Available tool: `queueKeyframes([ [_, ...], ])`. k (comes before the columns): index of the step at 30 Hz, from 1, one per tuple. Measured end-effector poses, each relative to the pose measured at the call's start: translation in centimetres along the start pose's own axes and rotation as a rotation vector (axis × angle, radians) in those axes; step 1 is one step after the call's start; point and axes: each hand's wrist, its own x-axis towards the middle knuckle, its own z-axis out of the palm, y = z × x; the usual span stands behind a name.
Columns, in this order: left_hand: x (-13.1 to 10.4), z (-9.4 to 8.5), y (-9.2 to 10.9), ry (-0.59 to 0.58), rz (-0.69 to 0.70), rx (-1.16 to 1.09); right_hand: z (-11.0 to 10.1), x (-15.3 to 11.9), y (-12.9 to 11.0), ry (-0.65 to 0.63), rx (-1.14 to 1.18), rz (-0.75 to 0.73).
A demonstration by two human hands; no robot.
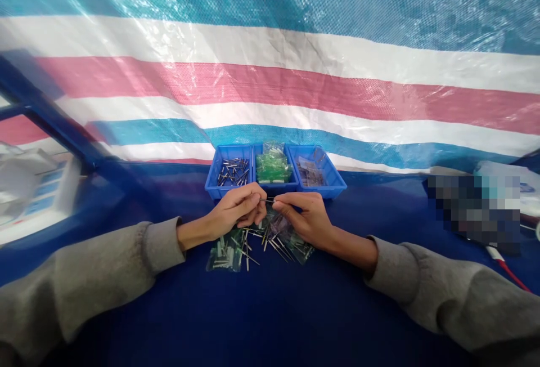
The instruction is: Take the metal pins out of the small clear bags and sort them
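A thin metal pin (267, 201) spans the gap between my two hands, lying nearly level. My left hand (242, 205) pinches its left end with thumb and fingers. At the other end, the thumb and forefinger of my right hand (307, 215) are closed on the pin's tip. Below them, loose metal pins (279, 246) lie scattered on the blue table (270, 316). A clear bag of small pale pieces (225, 254) sits under my left wrist. Another clear bag (301, 250) is partly covered by my right hand.
Three blue bins stand behind my hands: the left bin (213, 178) holds metal pins, the middle one green-tinted bags (273, 165), the right bin (335, 184) clear bags. A blurred dark object (472, 209) and a red cable (512, 276) lie right. A striped sheet (270, 85) hangs behind.
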Motion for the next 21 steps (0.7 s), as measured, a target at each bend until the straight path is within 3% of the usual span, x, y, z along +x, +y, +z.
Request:
queueKeyframes([
  [13, -0.1, -0.03, -0.22, 0.045, 0.057, 0.056, 0.02, 0.15, -0.1, -0.003, 0.032, 0.046],
  [21, -0.19, -0.14, -0.47, 0.181, 0.116, 0.311, -0.1, 0.42, -0.32, 0.01, 0.037, 0.093],
])
